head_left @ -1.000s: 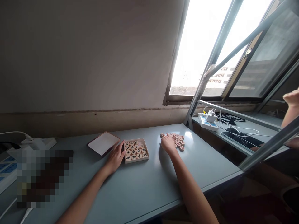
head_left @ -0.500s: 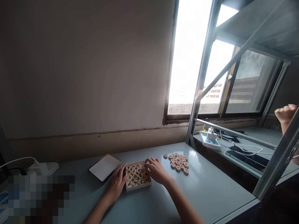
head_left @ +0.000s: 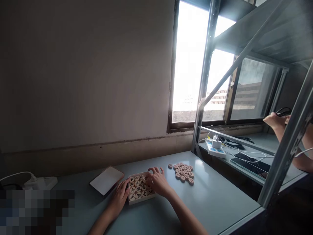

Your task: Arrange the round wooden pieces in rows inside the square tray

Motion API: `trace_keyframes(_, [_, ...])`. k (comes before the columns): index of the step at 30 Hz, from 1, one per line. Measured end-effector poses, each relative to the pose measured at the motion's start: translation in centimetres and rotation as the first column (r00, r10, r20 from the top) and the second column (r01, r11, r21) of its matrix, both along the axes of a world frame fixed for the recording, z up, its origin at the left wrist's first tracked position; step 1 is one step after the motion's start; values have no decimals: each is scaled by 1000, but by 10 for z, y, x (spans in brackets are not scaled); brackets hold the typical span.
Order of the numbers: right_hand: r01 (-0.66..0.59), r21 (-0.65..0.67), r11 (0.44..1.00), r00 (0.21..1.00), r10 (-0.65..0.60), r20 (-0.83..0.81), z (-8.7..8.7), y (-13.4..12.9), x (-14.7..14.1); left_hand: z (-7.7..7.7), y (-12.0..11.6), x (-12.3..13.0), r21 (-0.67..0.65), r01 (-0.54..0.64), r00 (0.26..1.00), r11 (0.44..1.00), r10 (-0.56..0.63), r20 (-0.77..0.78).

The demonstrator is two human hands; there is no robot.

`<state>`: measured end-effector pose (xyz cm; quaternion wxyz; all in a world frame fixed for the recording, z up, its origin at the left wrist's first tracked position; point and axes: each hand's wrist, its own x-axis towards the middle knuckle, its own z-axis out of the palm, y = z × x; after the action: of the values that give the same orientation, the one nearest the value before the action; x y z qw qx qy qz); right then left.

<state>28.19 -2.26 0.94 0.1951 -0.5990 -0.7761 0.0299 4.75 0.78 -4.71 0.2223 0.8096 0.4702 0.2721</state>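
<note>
While the open left hand (head_left: 120, 195) touches the box (head_left: 141, 200), the part-curled right hand (head_left: 158, 182) hides whether it grips anything

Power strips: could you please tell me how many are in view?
2 visible: the left power strip, at the far left of the near desk, and the right power strip, on the surface beyond the metal frame. The pixelated patch may hide more.

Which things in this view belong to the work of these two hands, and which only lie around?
In the work:
- left hand, right hand
- open box with round pieces
- loose pieces
- probably the lid

Only lying around:
- right power strip
- left power strip
- dark flat device
</note>
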Motion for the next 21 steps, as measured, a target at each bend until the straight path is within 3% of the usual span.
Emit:
trace_keyframes(6, [-36, 25, 999, 996, 38, -82, -3, 0, 0, -10, 6, -1, 69, 7, 999, 998, -9, 38])
trace_keyframes(12, [-10, 73, 997, 983, 23, -180, -7, 6, -2, -6, 2, -1, 28, -3, 1000, 1000, 2, 27])
trace_keyframes(16, [100, 121, 988, 962, -65, -265, -7, 12, 6, -4, 1, -1, 31, 4, 1000, 1000, -5, 26])
trace_keyframes(21, [248, 71, 966, 953, -230, -200, -12, 20, 32, -6, 4, -1, 73, 0, 1000, 997, -2, 29])
